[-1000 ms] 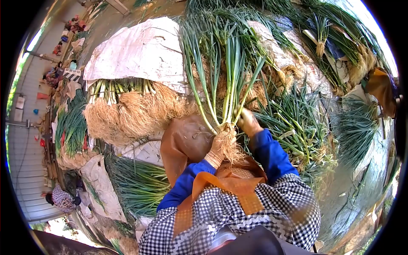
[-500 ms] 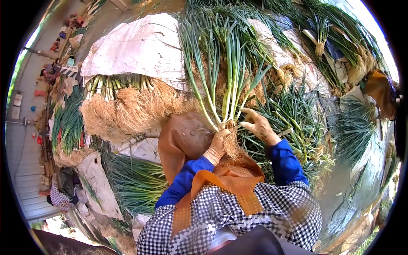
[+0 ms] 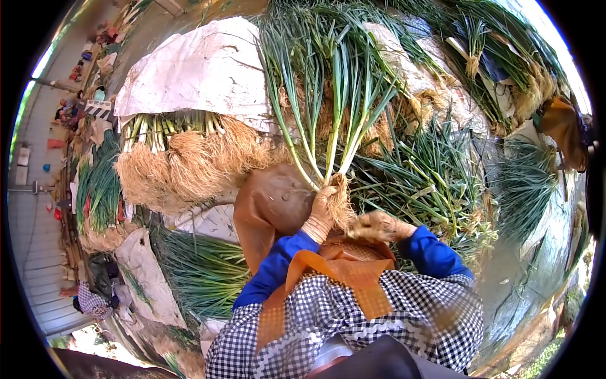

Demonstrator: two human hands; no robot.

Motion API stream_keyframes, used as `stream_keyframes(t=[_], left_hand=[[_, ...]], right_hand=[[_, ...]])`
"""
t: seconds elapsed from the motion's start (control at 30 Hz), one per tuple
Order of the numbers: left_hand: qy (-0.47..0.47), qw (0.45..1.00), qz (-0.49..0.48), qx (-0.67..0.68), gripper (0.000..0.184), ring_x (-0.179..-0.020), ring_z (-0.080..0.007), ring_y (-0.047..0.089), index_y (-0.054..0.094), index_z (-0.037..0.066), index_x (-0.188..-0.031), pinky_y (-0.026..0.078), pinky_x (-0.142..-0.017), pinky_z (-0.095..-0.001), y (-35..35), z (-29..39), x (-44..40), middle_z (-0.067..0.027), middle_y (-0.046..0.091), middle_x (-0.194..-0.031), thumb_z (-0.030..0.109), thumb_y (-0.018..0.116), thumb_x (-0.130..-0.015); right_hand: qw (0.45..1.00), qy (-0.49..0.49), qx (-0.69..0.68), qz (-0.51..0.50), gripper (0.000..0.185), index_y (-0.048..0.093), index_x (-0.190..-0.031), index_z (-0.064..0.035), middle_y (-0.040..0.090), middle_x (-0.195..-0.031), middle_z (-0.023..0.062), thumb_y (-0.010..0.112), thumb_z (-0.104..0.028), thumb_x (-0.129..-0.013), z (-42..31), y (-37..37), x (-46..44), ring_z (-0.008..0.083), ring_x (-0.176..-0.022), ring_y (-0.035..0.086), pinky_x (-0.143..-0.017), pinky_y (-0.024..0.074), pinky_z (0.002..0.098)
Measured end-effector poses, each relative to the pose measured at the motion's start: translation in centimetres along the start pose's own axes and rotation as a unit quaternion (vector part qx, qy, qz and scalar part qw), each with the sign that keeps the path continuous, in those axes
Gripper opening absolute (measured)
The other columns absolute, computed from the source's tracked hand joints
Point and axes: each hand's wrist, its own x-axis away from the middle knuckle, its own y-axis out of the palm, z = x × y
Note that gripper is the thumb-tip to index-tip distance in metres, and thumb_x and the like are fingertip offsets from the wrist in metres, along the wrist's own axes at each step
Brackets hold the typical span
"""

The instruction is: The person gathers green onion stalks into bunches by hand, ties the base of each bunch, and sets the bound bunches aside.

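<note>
My left hand (image 3: 320, 213) is closed around the bottom of a small bunch of green onions (image 3: 333, 142). Their white stems fan upward from the fist into long green leaves. Tan stringy roots (image 3: 341, 205) hang down beside my left fingers. Just right of the root tips, my right hand (image 3: 380, 226) has its fingers curled together; whether any root strands are pinched there is too small to make out. Below my hands lies the brown apron (image 3: 271, 202) over my knee.
At upper left, a white sack (image 3: 199, 69) covers green onions with thick roots (image 3: 189, 161). Loose leafy green onions (image 3: 429, 180) lie to my right, and another pile (image 3: 202, 268) lies at lower left. Another person in a checked top (image 3: 93, 302) is at far left.
My right hand has dropped from beside the stems to the root tips, and its spread fingers have curled. My left hand keeps its hold, the bunch shifting slightly left.
</note>
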Motion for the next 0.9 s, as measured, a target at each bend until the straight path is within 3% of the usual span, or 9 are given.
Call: stream_keyframes(t=[0.03,0.13,0.23,0.3,0.4,0.57,0.7,0.77,0.9], left_hand=[[0.004,0.999,-0.038,0.022,0.038,-0.064,-0.0207,0.057,0.049,0.000,-0.114,0.051,-0.052,-0.0290,-0.5,0.1,-0.4,-0.0119,0.059,-0.090,0.000,0.047,-0.076],[-0.048,0.988,-0.119,0.089,0.039,-0.068,-0.0212,0.057,0.049,0.000,-0.115,0.052,-0.057,-0.0313,-0.6,0.9,0.0,-0.0122,0.058,-0.089,-0.002,0.046,-0.076],[-0.078,0.972,-0.197,0.101,0.037,-0.072,-0.0241,0.059,0.049,-0.002,-0.115,0.053,-0.065,-0.0335,1.1,1.1,0.1,-0.0136,0.059,-0.093,-0.001,0.047,-0.078],[-0.040,0.996,-0.029,0.071,0.031,-0.095,-0.0245,0.059,0.051,-0.002,-0.111,0.051,-0.081,-0.0341,1.6,0.8,0.1,-0.0140,0.059,-0.101,0.011,0.056,-0.084],[-0.078,0.991,0.041,-0.101,0.036,-0.094,-0.0254,0.058,0.055,0.005,-0.111,0.048,-0.085,-0.0387,0.7,1.0,-0.3,-0.0108,0.060,-0.103,0.030,0.060,-0.085],[-0.124,0.989,-0.007,-0.080,0.022,-0.073,-0.0183,0.059,0.058,0.004,-0.101,0.053,-0.061,-0.0307,1.6,2.7,-0.3,-0.0083,0.060,-0.089,0.011,0.061,-0.080],[-0.082,0.972,-0.205,-0.079,0.026,-0.061,-0.0134,0.052,0.052,0.002,-0.105,0.047,-0.049,-0.0238,8.8,8.3,2.6,-0.0052,0.053,-0.077,0.006,0.054,-0.080],[-0.003,0.966,-0.242,-0.094,0.024,-0.064,-0.0133,0.053,0.054,0.002,-0.103,0.048,-0.052,-0.0238,9.5,10.9,3.7,-0.0054,0.054,-0.078,0.006,0.055,-0.080],[0.143,0.954,-0.225,-0.141,0.020,-0.068,-0.0132,0.056,0.056,0.002,-0.100,0.050,-0.058,-0.0239,9.9,13.7,4.5,-0.0058,0.057,-0.079,0.004,0.055,-0.080]], right_hand=[[0.984,0.132,-0.007,-0.121,0.038,0.062,-0.094,-0.0020,0.064,-0.095,0.0113,0.058,-0.038,-0.085,-0.1,-1.5,0.7,0.0223,-0.088,0.061,-0.079,0.0472,0.0322],[0.997,0.074,0.009,-0.029,0.036,0.064,-0.092,-0.0028,0.065,-0.089,0.0123,0.055,-0.037,-0.086,7.4,-3.4,2.0,0.0210,-0.078,0.063,-0.075,0.0486,0.0328],[0.945,0.122,0.013,0.302,0.038,0.062,-0.101,-0.0041,0.064,-0.088,0.0092,0.051,-0.038,-0.087,4.4,-5.6,-1.2,0.0154,-0.076,0.061,-0.070,0.0486,0.0313],[0.888,0.007,-0.381,0.258,0.039,0.056,-0.110,-0.0030,0.063,-0.092,0.0085,0.055,-0.033,-0.086,3.4,-5.3,-5.1,0.0158,-0.078,0.060,-0.071,0.0481,0.0312],[0.918,-0.068,-0.215,0.327,0.039,0.050,-0.114,-0.0011,0.062,-0.088,0.0102,0.057,-0.027,-0.086,3.0,-4.1,-11.2,0.0186,-0.076,0.058,-0.072,0.0469,0.0333],[0.875,-0.272,0.135,0.377,0.037,0.050,-0.116,0.0012,0.057,-0.104,0.0217,0.050,-0.025,-0.090,-0.3,-4.7,-11.4,0.0364,-0.097,0.054,-0.085,0.0435,0.0378],[0.915,-0.139,-0.204,0.320,0.041,0.054,-0.114,-0.0016,0.062,-0.103,0.0160,0.046,-0.036,-0.092,1.5,-10.9,-12.2,0.0251,-0.096,0.059,-0.083,0.0452,0.0341],[0.840,-0.053,0.047,0.538,0.037,0.058,-0.107,-0.0053,0.063,-0.100,0.0156,0.053,-0.036,-0.087,2.5,-15.2,-14.0,0.0272,-0.093,0.060,-0.081,0.0460,0.0360],[0.827,0.116,0.258,0.486,0.036,0.059,-0.102,-0.0060,0.061,-0.103,0.0177,0.063,-0.033,-0.079,4.6,-21.0,-18.2,0.0337,-0.096,0.058,-0.082,0.0458,0.0381]])
